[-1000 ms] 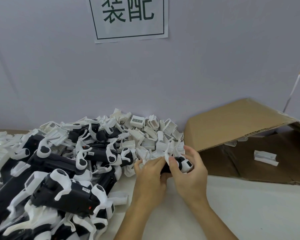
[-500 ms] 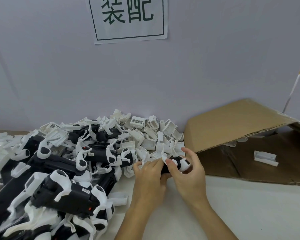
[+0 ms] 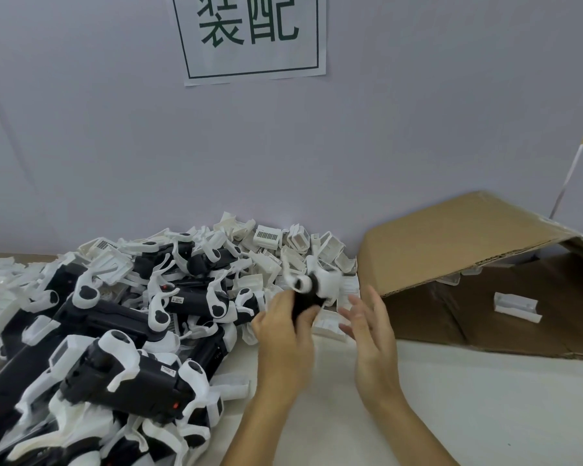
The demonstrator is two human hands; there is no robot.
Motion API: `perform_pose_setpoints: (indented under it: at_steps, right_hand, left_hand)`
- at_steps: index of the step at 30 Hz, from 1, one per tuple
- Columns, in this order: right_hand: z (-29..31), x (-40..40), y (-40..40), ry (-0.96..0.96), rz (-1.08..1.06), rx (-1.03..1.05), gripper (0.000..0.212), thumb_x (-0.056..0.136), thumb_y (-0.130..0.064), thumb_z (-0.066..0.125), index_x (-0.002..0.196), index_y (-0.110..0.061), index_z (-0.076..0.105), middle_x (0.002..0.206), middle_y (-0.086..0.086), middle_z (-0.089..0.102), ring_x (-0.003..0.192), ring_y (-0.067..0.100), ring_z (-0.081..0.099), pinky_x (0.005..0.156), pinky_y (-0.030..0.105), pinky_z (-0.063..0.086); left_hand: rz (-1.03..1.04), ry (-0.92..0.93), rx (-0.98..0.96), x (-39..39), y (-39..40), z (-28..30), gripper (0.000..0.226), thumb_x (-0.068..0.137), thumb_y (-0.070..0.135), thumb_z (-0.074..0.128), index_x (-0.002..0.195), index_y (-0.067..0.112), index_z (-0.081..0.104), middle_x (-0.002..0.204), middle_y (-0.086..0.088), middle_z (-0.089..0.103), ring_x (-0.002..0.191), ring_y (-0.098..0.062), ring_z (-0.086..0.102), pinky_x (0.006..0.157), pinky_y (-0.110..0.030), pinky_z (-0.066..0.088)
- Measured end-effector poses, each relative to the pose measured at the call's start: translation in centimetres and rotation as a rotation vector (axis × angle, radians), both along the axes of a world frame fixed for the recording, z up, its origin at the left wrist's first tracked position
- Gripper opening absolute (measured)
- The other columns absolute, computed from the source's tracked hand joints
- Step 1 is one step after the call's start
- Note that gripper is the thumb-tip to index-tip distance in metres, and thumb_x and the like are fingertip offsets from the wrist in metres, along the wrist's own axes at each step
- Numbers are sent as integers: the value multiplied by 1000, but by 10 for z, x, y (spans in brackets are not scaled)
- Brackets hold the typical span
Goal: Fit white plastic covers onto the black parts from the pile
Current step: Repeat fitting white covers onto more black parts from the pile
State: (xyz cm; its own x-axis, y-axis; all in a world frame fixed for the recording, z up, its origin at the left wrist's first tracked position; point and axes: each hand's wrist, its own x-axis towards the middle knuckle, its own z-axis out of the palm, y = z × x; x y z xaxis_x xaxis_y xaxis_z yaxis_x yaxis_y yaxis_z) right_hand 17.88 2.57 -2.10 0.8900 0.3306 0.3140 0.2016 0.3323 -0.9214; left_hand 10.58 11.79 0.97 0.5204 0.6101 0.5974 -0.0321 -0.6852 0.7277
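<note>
Left hand (image 3: 285, 334): fingers curled round a black part (image 3: 303, 302), held upright just off the pile's right edge.
White cover (image 3: 327, 284): sits on the top end of the black part, blurred.
Right hand (image 3: 371, 326): just right of the black part, fingers spread and relaxed, holding nothing, clear of the part.
Pile (image 3: 142, 317): black parts and white covers heaped against the wall.
Cardboard box (image 3: 468, 250): right of the pile, flap raised, one white piece (image 3: 517, 306) inside.
Sign (image 3: 251, 35): on the wall above the pile.
</note>
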Motion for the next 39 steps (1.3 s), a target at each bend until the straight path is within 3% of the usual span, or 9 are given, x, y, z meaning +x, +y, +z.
perform_pose_setpoints:
  at_steps: [4, 7, 9, 16, 23, 26, 31, 35, 39]
  right_hand:
    - [0, 1, 1, -22, -43, -77, 31, 104, -14, 47, 126, -36, 52, 117, -5, 66, 101, 4, 66, 79, 27, 52]
    - [2, 1, 0, -24, -31, -142, 32, 104, -8, 45, 119, -33, 59, 109, -6, 68, 93, 3, 66, 73, 23, 52]
    - [3, 0, 0, -31, -10, -182, 32, 103, -7, 45, 117, -30, 63, 106, -7, 68, 88, 1, 66, 67, 21, 52]
    - [3, 1, 0, -37, 36, -232, 32, 100, -2, 51, 106, -30, 65, 96, -2, 70, 77, 9, 70, 63, 19, 51]
    - [4, 2, -1, 80, 266, -143, 33, 85, 8, 50, 110, -9, 66, 75, 14, 72, 66, 33, 72, 59, 29, 56]
    - [3, -3, 0, 169, 510, -70, 40, 78, -13, 54, 117, -11, 64, 89, 19, 72, 76, 38, 72, 67, 32, 55]
    - [4, -4, 3, 197, 502, -79, 30, 89, -33, 63, 114, -16, 68, 98, 21, 74, 81, 38, 73, 71, 34, 55]
    - [1, -4, 5, 177, 418, -129, 15, 100, -16, 58, 109, -9, 67, 95, 18, 76, 84, 35, 74, 76, 39, 59]
    - [1, -4, 3, 160, 415, -142, 16, 100, -6, 55, 102, -10, 70, 93, 15, 76, 82, 29, 74, 78, 42, 60]
  left_hand:
    - [-37, -238, -647, -1, -1, 16, 28, 106, 21, 43, 91, 32, 64, 87, 11, 69, 77, 8, 64, 68, -9, 47]
    - [-186, -367, -1099, -1, 6, 18, 39, 106, 44, 38, 101, 20, 68, 98, -1, 72, 93, -11, 67, 84, -26, 50]
    - [-341, -392, -1212, -3, 8, 22, 48, 93, 57, 49, 102, 14, 68, 88, -5, 70, 78, -18, 67, 71, -31, 52]
    - [-295, -284, -1265, -1, 4, 21, 31, 91, 24, 66, 111, 5, 53, 74, -8, 61, 63, -19, 61, 67, -32, 48]
    - [-372, -353, -1263, -1, 3, 24, 40, 102, 20, 48, 132, -5, 53, 124, -24, 65, 105, -31, 64, 90, -37, 49]
    - [-322, -329, -1191, -1, 6, 21, 26, 105, 13, 42, 121, -2, 56, 109, -21, 67, 85, -25, 69, 74, -37, 53]
    - [-308, -246, -1081, 0, 10, 14, 20, 104, 6, 45, 113, 4, 63, 105, -20, 70, 89, -36, 69, 83, -50, 56]
    - [-343, -197, -996, 0, 7, 10, 19, 102, 2, 46, 107, 7, 63, 87, -5, 75, 74, -24, 73, 58, -35, 58]
    - [-325, -195, -953, 1, 7, 9, 20, 102, 1, 45, 108, 8, 63, 86, -5, 75, 67, -23, 70, 65, -38, 58]
